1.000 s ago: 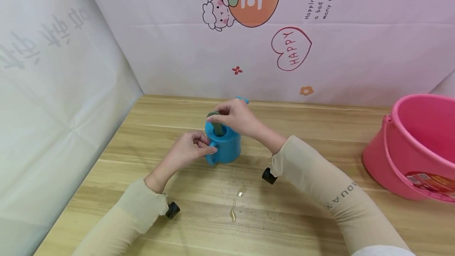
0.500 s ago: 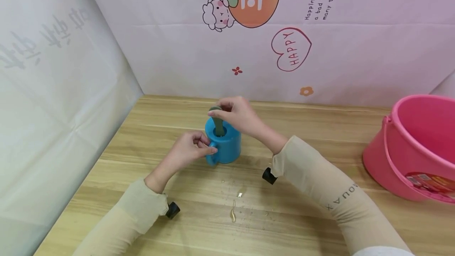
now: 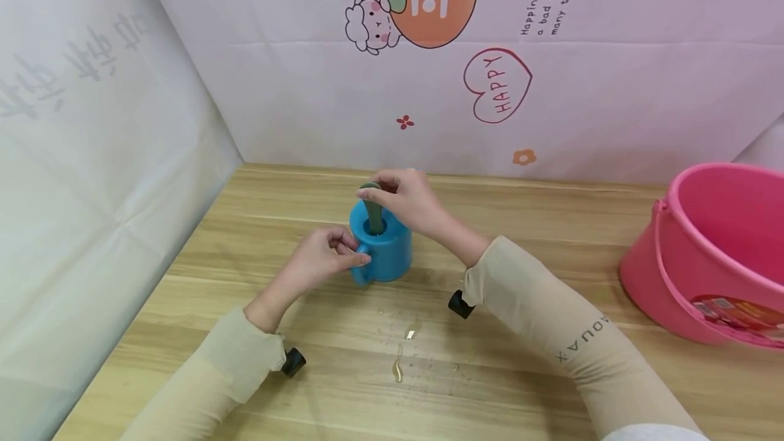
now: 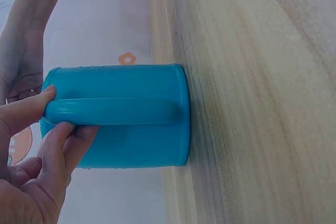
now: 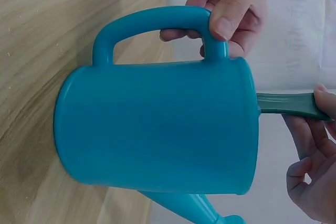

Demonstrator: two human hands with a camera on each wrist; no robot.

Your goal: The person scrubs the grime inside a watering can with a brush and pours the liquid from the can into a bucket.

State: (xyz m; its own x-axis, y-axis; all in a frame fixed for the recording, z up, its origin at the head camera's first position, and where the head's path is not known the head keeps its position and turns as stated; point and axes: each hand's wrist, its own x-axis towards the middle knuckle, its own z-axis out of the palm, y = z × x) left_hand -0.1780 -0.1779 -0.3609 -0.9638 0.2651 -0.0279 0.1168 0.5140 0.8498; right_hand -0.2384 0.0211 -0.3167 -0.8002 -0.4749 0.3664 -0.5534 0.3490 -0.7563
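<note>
A blue watering can (image 3: 393,258) stands upright on the wooden table. My left hand (image 3: 320,258) pinches the upper part of its handle (image 4: 115,112) between thumb and fingers. Out of the round top opening sticks a dark green handle (image 3: 375,218), flat and widening toward its end. My right hand (image 3: 409,200) pinches that end from above. What the green handle belongs to is hidden inside the can. The right wrist view shows the can's spout (image 5: 184,207) on the side opposite its handle.
A pink bucket (image 3: 655,278) with a thin carrying handle stands at the right. Small water spills (image 3: 398,366) lie on the table (image 3: 343,393) in front of the can. White printed sheets (image 3: 294,101) bound the table at the back and left.
My right hand has risen slightly with the green handle, which stands a little higher; the spout tip is now hidden behind that hand. The left hand keeps its grip; the view shifted slightly.
</note>
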